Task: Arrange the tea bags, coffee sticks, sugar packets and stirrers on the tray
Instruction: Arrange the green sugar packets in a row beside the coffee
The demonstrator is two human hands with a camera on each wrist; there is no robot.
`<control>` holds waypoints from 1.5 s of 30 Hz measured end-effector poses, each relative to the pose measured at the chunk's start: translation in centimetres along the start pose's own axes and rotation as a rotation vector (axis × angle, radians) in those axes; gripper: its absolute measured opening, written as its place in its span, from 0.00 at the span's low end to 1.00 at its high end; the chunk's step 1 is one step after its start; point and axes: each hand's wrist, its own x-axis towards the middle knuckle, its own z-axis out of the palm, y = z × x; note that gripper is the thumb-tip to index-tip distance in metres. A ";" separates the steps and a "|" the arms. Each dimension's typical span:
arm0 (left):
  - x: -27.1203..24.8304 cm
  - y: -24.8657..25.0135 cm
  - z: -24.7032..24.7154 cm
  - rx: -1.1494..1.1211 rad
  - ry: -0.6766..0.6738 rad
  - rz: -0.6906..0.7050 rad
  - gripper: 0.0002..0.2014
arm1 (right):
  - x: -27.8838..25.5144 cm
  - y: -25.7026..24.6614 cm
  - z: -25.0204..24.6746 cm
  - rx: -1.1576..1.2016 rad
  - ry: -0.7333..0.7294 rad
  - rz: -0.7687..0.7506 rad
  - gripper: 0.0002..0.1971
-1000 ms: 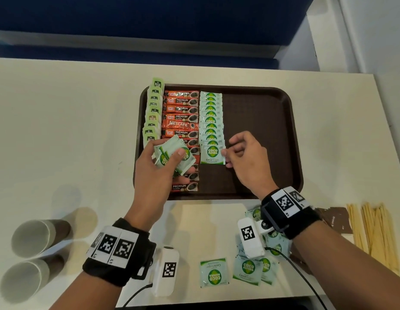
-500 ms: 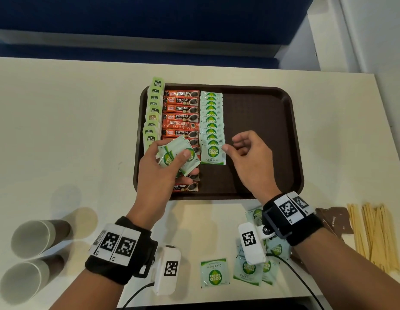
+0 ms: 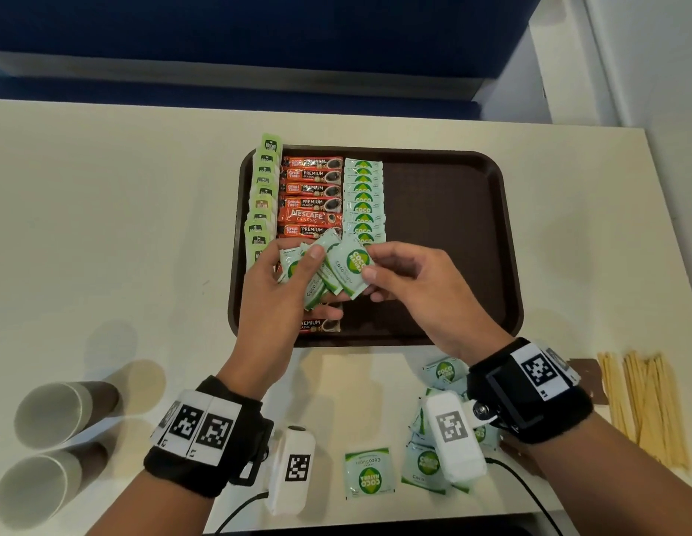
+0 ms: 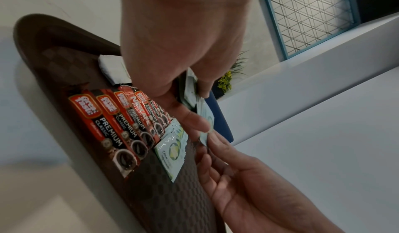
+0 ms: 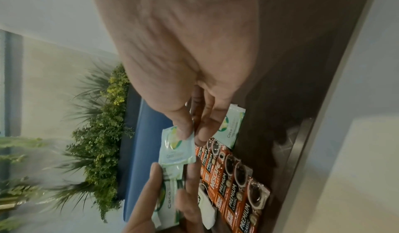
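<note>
On the brown tray (image 3: 452,226) lie a column of green tea bags (image 3: 261,199), a column of red coffee sticks (image 3: 311,195) and a column of sugar packets (image 3: 363,199). My left hand (image 3: 275,288) holds a fanned bunch of sugar packets (image 3: 317,280) over the tray's near left part. My right hand (image 3: 410,280) pinches the rightmost packet (image 3: 350,268) of that bunch between thumb and fingers, as the right wrist view shows at the packet (image 5: 176,146). Loose sugar packets (image 3: 369,473) lie on the table near me, and wooden stirrers (image 3: 646,408) at the right.
Two paper cups (image 3: 54,415) lie on their sides at the near left of the cream table (image 3: 124,226). A brown paper piece (image 3: 586,375) sits beside the stirrers. The tray's right half (image 3: 445,195) holds nothing. A blue bench runs behind the table.
My right hand left the packet column on the tray and came left to the bunch in my left hand, taking hold of its outer packet. The left hand shifted slightly right.
</note>
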 end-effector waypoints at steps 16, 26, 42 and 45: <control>0.0 -0.9 -1.0 0.000 0.102 -0.003 0.15 | 1.8 3.4 -1.8 -0.467 0.192 -0.175 0.13; 0.1 -0.8 -1.2 0.012 0.094 0.006 0.15 | 2.6 3.8 -1.2 -0.499 0.271 -0.230 0.17; 0.3 -0.8 -1.3 0.028 0.106 -0.004 0.15 | 2.7 3.6 -1.2 -0.513 0.314 -0.200 0.18; 0.4 -0.8 -1.1 0.035 0.109 -0.014 0.15 | 2.0 2.8 -0.8 -0.485 0.362 -0.236 0.16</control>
